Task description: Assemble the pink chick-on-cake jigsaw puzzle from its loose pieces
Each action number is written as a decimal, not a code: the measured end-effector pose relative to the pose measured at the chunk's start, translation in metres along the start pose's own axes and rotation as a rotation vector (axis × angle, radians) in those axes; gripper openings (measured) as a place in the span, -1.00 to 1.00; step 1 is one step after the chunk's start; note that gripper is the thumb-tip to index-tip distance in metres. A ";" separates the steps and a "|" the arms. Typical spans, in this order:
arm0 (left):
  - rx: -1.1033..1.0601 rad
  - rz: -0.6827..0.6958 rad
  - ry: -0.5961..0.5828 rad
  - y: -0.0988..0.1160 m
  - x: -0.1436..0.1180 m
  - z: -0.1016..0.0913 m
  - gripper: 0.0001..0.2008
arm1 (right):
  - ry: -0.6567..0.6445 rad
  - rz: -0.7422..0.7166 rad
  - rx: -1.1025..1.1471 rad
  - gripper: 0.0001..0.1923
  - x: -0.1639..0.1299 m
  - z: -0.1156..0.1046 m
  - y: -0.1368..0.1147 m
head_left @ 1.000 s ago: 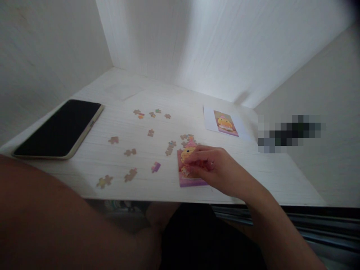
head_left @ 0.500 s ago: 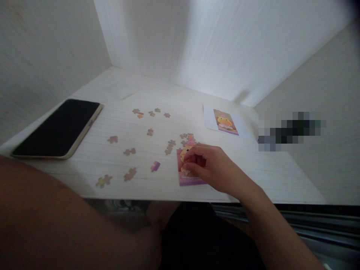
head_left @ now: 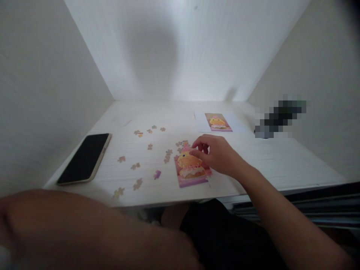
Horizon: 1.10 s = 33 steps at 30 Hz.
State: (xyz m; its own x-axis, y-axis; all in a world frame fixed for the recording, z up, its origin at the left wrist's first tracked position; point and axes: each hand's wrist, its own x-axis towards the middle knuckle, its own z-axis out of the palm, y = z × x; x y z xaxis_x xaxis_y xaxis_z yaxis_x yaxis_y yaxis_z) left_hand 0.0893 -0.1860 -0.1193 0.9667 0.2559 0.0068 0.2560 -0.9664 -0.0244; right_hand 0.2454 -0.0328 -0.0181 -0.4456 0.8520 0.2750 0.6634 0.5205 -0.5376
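Observation:
My right hand (head_left: 208, 149) hovers over the upper right part of a partly joined jigsaw puzzle (head_left: 191, 173). Its fingers are curled, with thumb and forefinger tips apart and no piece visible between them. The puzzle shows a yellow figure with a pink top above a cake-like shape. Behind its top edge lies a cluster of loose puzzle pieces (head_left: 168, 155). My left forearm (head_left: 112, 228) crosses the lower foreground below the table edge; the fingers of that hand are hidden. A purple puzzle piece (head_left: 157, 174) lies left of the puzzle.
A printed reference picture (head_left: 218, 122) on white paper lies behind my right hand. At left rests a dark-screened tablet or phone (head_left: 84, 159). Several more loose pieces (head_left: 137, 183) are scattered between. White panels (head_left: 152, 52) enclose the table; a blurred-out object (head_left: 278, 120) stands at right.
My right hand has lifted and shifted up and right off the puzzle's middle, uncovering more of the picture. The camera view has tilted up, and my left forearm reaches farther right.

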 end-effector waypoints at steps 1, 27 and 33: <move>-0.028 0.100 -0.005 -0.007 0.001 -0.006 -0.85 | -0.026 -0.016 0.000 -0.90 0.000 -0.001 0.002; -0.058 -0.243 0.270 -0.153 -0.051 -0.086 -0.75 | -0.097 -0.313 -0.095 -0.76 -0.063 0.016 -0.018; 0.031 -0.155 0.274 -0.159 -0.050 -0.080 -0.78 | -0.077 -0.355 0.005 -0.82 -0.059 0.012 -0.008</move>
State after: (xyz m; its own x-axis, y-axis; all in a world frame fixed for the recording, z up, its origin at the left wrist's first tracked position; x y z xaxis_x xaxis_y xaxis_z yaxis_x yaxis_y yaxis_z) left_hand 0.0003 -0.0469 -0.0359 0.8813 0.3796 0.2815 0.4042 -0.9141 -0.0327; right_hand 0.2591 -0.0877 -0.0394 -0.6916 0.6112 0.3848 0.4564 0.7827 -0.4232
